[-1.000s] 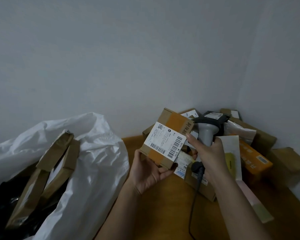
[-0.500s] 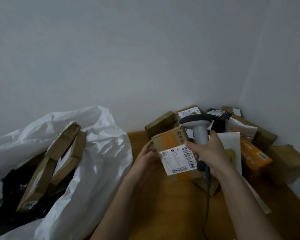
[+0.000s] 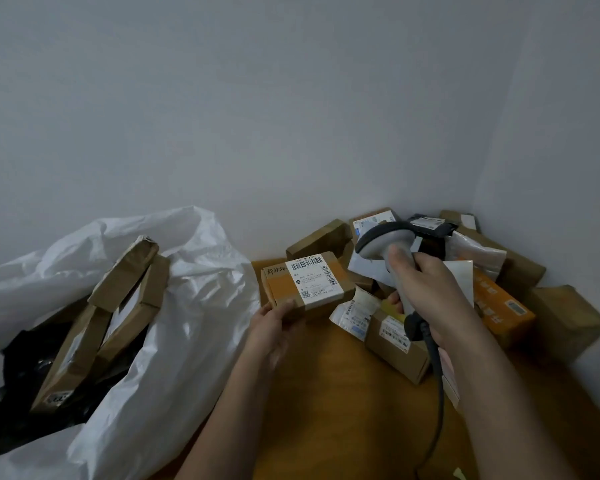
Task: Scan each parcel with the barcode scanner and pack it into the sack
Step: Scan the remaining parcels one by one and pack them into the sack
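My left hand point(image 3: 274, 323) grips a small cardboard parcel point(image 3: 305, 284) by its near edge, with the white barcode label facing up. My right hand point(image 3: 426, 289) grips the handle of a grey barcode scanner point(image 3: 385, 240), whose head points left over the parcel. The scanner's cable point(image 3: 437, 393) hangs down past my right wrist. At the left the white sack point(image 3: 174, 327) stands open with flat cardboard parcels point(image 3: 118, 306) leaning inside it.
A heap of parcels point(image 3: 395, 337) fills the corner on the wooden surface point(image 3: 326, 393): brown boxes, an orange box point(image 3: 499, 306), a white envelope point(image 3: 461, 275) and a plastic mailer point(image 3: 475, 251). Walls close in behind and at the right.
The parcel has been turned from upright to lying flat, label up, and moved left and lower. The scanner has tilted so that its head points at the label.
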Available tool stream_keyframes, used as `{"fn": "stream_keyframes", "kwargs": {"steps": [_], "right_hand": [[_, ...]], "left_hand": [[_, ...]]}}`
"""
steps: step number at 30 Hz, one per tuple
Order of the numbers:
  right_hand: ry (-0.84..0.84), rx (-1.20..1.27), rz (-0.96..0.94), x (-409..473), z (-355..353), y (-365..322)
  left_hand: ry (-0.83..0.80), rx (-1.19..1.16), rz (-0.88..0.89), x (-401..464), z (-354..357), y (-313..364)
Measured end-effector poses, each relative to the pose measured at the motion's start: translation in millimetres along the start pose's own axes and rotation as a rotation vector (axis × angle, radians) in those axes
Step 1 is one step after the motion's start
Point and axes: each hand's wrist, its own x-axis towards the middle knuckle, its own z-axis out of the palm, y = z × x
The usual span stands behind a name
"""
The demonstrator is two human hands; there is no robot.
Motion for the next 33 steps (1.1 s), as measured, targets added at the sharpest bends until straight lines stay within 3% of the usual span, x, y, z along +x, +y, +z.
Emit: {"fn": "stream_keyframes", "kwargs": {"steps": [9, 33], "right_hand": [[-0.101, -0.004, -0.107, -36, -14, -40], [-0.109, -0.168, -0.287, -68, -7, -80]], "left_hand": [[0.028, -0.106, -0.008, -2, 3, -7], [-0.032, -0.182, 0.082, -25, -11, 6]]}}
